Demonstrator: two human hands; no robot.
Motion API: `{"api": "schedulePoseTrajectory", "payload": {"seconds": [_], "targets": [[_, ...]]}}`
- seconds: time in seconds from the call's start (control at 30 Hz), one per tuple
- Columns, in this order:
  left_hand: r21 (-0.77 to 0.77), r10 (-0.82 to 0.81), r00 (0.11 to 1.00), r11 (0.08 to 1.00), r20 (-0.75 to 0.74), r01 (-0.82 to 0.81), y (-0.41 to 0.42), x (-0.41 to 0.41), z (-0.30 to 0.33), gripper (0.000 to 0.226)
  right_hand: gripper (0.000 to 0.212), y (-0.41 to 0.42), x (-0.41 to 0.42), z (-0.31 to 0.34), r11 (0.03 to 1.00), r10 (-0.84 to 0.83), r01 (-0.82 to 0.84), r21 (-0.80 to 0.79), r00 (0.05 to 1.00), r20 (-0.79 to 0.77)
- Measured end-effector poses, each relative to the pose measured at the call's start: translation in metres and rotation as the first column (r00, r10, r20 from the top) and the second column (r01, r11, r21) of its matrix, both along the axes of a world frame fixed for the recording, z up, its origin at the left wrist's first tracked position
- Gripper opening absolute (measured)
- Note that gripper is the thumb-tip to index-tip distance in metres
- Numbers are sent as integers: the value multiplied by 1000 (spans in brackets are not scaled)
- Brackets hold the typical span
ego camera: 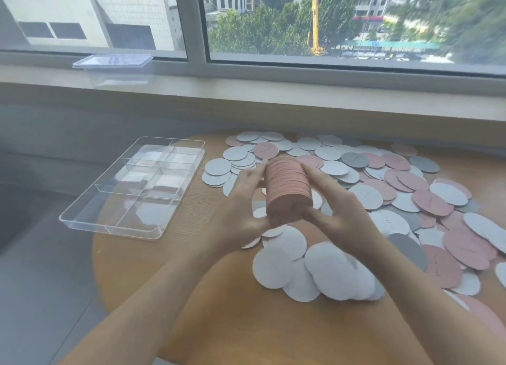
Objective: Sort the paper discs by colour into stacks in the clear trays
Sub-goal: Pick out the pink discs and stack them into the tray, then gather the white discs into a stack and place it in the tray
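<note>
A thick stack of pink paper discs (287, 192) is held on its side above the round wooden table (219, 310). My left hand (241, 211) grips its left end and my right hand (336, 211) grips its right end, fingers curled round the stack. Loose white, grey and pink discs (397, 200) lie scattered over the right half of the table, with a clump of white discs (315, 268) under my wrists. A clear divided tray (82, 216) with several compartments sits at the table's left edge; I see no discs in it.
A second clear plastic box (115, 68) stands on the window sill at the back left. The window and sill run along the far side of the table. Grey floor lies to the left of the table.
</note>
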State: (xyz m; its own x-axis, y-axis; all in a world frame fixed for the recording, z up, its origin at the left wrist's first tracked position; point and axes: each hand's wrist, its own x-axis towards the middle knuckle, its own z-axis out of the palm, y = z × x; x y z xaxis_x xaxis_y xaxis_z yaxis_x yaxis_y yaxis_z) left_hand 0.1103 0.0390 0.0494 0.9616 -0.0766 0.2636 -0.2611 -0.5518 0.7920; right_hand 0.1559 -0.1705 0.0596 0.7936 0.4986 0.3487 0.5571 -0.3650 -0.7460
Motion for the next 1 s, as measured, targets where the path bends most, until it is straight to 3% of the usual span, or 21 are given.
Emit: {"api": "schedulePoseTrajectory", "payload": {"seconds": [0.2, 0.33, 0.47, 0.67, 1.0], "targets": [[-282, 204, 979, 938, -22, -202, 77, -16, 24, 89, 57, 109, 19, 19, 993, 67, -64, 99, 998, -23], [-337, 381, 919, 856, -101, -392, 132, -23, 27, 66, 36, 190, 27, 20, 985, 128, -113, 127, 984, -120], [-200, 523, 834, 811, -174, -550, 191, -14, 33, 48, 41, 264, 44, 22, 990, 133, -114, 81, 948, -290], [-31, 559, 770, 803, -307, -595, 253, 0, 45, 31, 41, 343, 64, 29, 972, 165, -221, -84, 889, -427], [101, 608, 684, 772, -402, -627, 283, 18, 21, 33, 53, 374, 85, 10, 866, 124, -252, -433, 945, -303]]}}
